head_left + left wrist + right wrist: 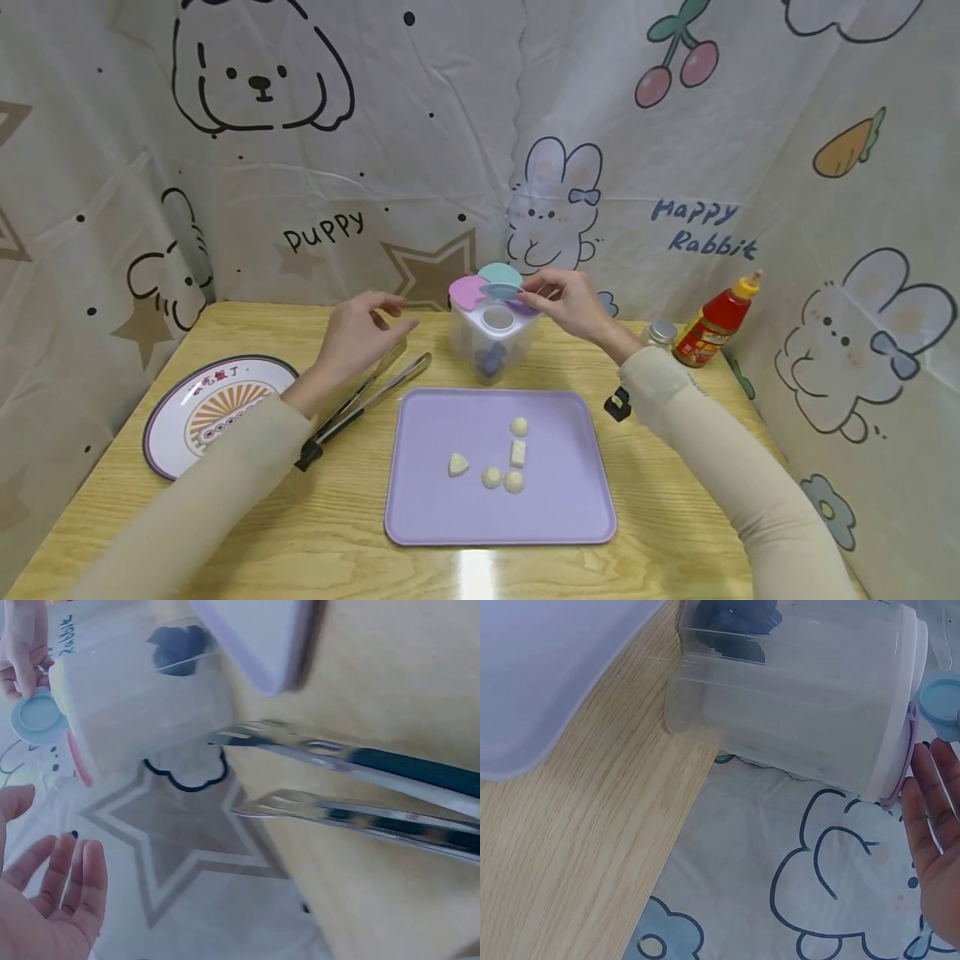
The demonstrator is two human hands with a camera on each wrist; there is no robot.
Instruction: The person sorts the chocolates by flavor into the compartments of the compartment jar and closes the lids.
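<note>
A clear storage canister [459, 332] with a white top stands behind the tray, a dark blue lump [491, 358] inside it. Pink [467, 292], teal [498, 273] and purple flaps cover parts of its top, and one round opening [498, 316] is uncovered. My right hand [567, 302] pinches a small round blue lid [39, 718] at its edge, raised above that opening. To the canister's left, my left hand [365, 330] hovers with fingers loosely bent, holding nothing. Below it lie metal tongs [352, 756] with dark handles, their tips spread apart.
A purple tray [502, 532] in front holds several small white pieces [491, 477]. At left lies a patterned plate [161, 417]. A red sauce bottle [712, 327], a small jar [661, 332] and a black object [617, 404] are at right. A printed curtain [420, 117] hangs behind.
</note>
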